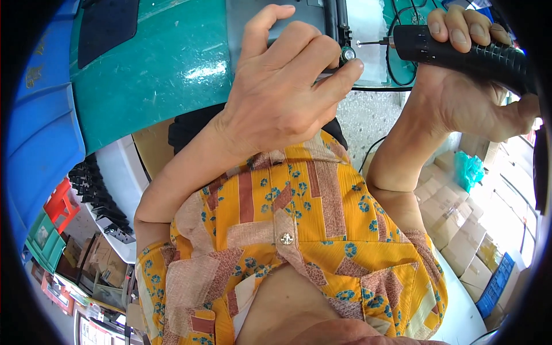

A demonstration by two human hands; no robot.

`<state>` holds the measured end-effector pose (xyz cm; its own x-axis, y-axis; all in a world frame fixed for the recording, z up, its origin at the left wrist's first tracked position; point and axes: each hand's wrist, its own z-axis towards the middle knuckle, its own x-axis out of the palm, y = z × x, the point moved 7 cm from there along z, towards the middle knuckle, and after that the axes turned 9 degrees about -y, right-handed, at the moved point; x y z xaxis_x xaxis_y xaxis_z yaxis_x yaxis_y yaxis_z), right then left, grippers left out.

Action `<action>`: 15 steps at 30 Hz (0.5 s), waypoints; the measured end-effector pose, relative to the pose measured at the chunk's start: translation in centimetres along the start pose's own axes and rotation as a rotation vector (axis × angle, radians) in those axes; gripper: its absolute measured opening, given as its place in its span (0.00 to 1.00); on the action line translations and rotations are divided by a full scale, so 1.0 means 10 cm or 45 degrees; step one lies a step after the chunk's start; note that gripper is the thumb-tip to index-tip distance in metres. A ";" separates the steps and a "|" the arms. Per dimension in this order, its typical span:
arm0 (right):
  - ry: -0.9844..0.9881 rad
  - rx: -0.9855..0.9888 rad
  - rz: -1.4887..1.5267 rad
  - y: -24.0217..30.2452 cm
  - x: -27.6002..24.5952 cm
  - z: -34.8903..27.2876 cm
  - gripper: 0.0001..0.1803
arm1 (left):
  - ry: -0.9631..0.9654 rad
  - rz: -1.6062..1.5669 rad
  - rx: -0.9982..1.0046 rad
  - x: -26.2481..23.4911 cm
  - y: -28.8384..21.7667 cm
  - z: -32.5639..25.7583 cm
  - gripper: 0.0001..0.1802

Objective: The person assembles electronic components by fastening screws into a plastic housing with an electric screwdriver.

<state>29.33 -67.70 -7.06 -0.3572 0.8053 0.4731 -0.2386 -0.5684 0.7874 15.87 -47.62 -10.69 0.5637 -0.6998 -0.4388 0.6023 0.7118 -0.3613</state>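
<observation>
My left hand (282, 86) rests on a grey flat part with a black edge (333, 23), thumb and fingers pinching it near a small round metal piece (347, 54). My right hand (466, 86) is wrapped around a black electric screwdriver (460, 49). Its thin bit (374, 42) points left toward the black edge of the part, a little right of the round piece. Both lie over a green table top (167, 63). My yellow patterned shirt (299, 230) fills the lower middle of the view.
A blue bin (40, 115) stands at the left, with a white tray of black parts (98, 195) below it. Red and green crates (54, 221) sit lower left. Several cardboard boxes (460, 230) are stacked at the right. A black cable (397, 69) loops on the table.
</observation>
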 end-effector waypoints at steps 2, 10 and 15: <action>-0.005 0.002 -0.003 0.00 -0.02 -0.04 0.45 | 0.119 0.021 -0.032 -0.06 0.00 0.09 0.16; 0.003 0.015 0.000 -0.02 -0.07 -0.10 0.46 | 0.282 0.091 -0.093 0.00 0.04 0.03 0.12; 0.011 0.012 -0.013 -0.02 -0.07 -0.12 0.46 | 0.301 0.097 -0.098 0.01 0.05 0.04 0.13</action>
<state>28.51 -68.32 -8.04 -0.3625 0.8095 0.4619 -0.2334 -0.5587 0.7959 16.41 -47.36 -10.61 0.4523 -0.6169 -0.6441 0.5131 0.7707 -0.3778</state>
